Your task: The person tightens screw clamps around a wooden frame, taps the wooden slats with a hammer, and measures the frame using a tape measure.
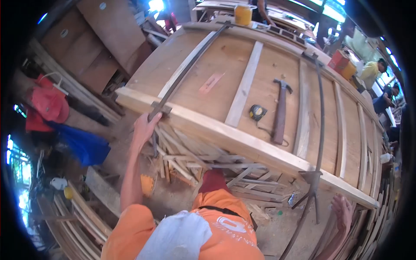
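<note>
My left hand (146, 125) is wrapped round the end of a long metal bar clamp (186, 69), at the near edge of a large wooden frame (242, 138). To the right, my right hand (342, 210) is raised just below the frame's near edge, fingers somewhat curled and apart, holding nothing visible. A second bar clamp (321, 125) crosses the frame and sticks out toward me, left of my right hand. On the plywood panel lie a hammer (281, 108) with a brown handle, a tape measure (257, 112) and a small pinkish wood piece (212, 83).
Scrap wood (247, 173) lies under the frame. A yellow container (243, 14) stands at its far edge. Boards lean at the left near a red cap (50, 104) and a blue cloth (82, 143). A person in yellow (370, 74) and another person are at the far right.
</note>
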Demonstrator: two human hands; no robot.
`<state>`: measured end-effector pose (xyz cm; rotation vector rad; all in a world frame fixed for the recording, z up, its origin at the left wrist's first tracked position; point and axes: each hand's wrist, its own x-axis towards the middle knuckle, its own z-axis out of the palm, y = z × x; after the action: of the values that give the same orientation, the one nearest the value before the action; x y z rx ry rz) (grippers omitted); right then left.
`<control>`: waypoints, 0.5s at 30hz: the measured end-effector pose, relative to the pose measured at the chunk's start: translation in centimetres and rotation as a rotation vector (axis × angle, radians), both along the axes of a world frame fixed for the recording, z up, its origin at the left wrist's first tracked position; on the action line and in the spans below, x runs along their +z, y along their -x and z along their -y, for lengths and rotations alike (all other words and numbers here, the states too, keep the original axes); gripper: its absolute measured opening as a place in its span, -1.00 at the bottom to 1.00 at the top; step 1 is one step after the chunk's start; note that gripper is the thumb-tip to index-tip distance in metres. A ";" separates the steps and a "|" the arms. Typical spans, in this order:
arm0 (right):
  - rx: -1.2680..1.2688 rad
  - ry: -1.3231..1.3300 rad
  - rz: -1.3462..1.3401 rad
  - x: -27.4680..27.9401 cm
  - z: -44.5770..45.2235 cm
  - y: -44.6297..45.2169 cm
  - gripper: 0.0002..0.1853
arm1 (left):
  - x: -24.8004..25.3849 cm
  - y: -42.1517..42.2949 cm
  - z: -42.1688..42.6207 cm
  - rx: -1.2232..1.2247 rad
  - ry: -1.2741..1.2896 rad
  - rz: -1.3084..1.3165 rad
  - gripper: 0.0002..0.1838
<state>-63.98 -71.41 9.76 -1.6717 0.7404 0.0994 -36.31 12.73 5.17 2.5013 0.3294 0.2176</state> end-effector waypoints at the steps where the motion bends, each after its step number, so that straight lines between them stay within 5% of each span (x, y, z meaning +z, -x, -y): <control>1: 0.028 -0.010 -0.026 0.0 -0.4 0.0 -0.29 | -0.4 0.1 -0.1 0.001 0.024 0.079 -0.34; 7: 0.055 0.028 -0.042 -1.1 -1.0 -0.6 -0.19 | 0.4 1.4 -2.6 0.201 0.396 0.504 -0.52; 9: 0.087 0.123 -0.032 -0.4 -1.3 -0.8 -0.21 | 2.3 3.6 -2.9 0.231 0.065 0.514 -0.64; 15: 0.069 0.150 -0.017 4.7 -4.8 -1.8 -0.36 | 2.3 4.8 -2.0 0.182 0.424 0.513 -0.59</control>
<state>-62.19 -66.62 14.45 -1.8418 0.7168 0.1090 -41.11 14.77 7.48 1.9158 0.3441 0.7611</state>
